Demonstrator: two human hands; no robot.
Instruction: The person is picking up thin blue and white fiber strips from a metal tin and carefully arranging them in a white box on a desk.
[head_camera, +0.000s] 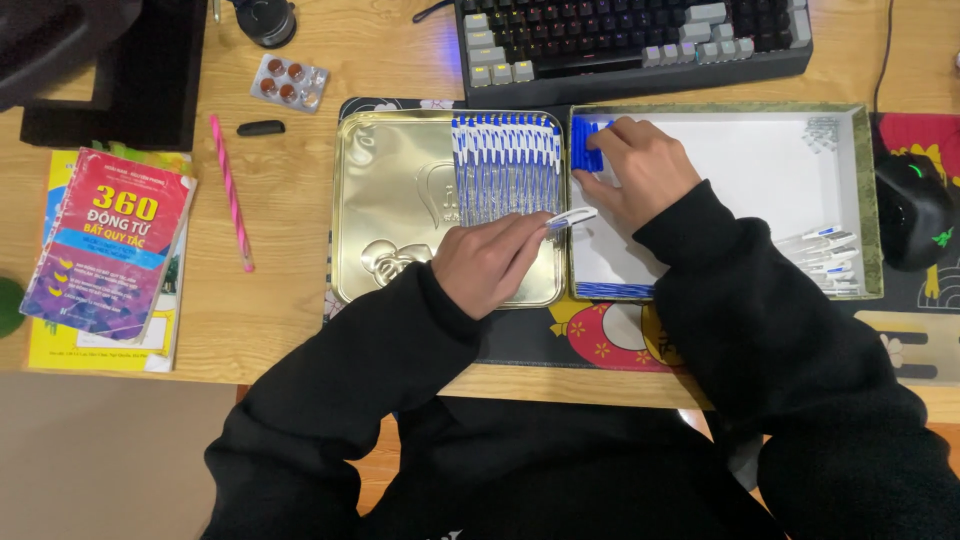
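1. Two hands work over the counter (300, 320): the left hand (490, 262) pinches one blue-and-white pen (570, 218) above the gold tin lid (390, 200)
2. A row of pens (505, 165) lies on that lid
3. The right hand (640, 170), fingers curled, presses blue caps (586, 148) in the white box (760, 165)

A home study desk of light wood (300, 310), crowded with a backlit grey-and-black keyboard (640, 40), black computer mouse (915, 210) and stacked paperback books (105, 260).
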